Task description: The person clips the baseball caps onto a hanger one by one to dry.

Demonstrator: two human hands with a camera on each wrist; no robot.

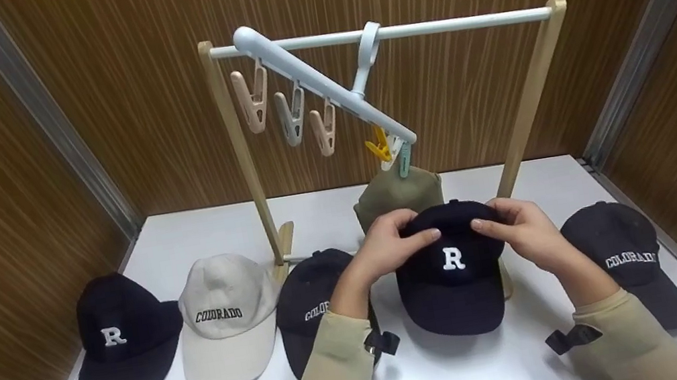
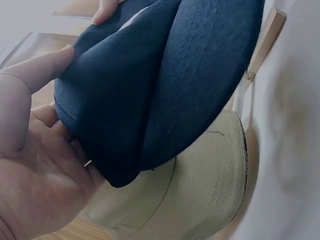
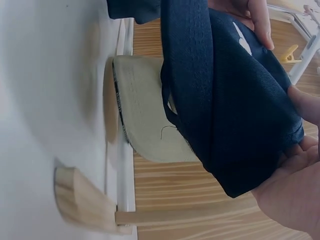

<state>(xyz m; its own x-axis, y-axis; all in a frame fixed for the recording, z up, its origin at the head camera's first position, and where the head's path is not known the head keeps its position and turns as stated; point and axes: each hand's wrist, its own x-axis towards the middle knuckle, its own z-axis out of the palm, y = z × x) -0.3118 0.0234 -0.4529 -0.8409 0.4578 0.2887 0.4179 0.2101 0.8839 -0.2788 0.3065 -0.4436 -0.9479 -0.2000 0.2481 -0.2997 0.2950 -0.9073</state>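
Note:
Both hands hold a dark navy baseball cap [image 1: 453, 294] with a white R on its front, raised over the table with its brim hanging down. My left hand [image 1: 391, 244] pinches the crown's left side, thumb on the front and fingers behind. On the opposite side my right hand [image 1: 525, 230] grips it the same way. In the left wrist view the cap [image 2: 115, 80] shows creased between the thumbs. Behind it an olive-green cap [image 1: 400, 192] hangs below the clips at the hanger's near end. A teal clip [image 1: 405, 160] sits at its top.
A wooden rack [image 1: 528, 99] carries a pale blue hanger [image 1: 322, 84] with several clips. On the white table [image 1: 202, 228] lie a black R cap [image 1: 121, 319], a beige cap [image 1: 226, 296], a dark Colorado cap [image 1: 320, 288] and another dark cap [image 1: 620, 254] at right.

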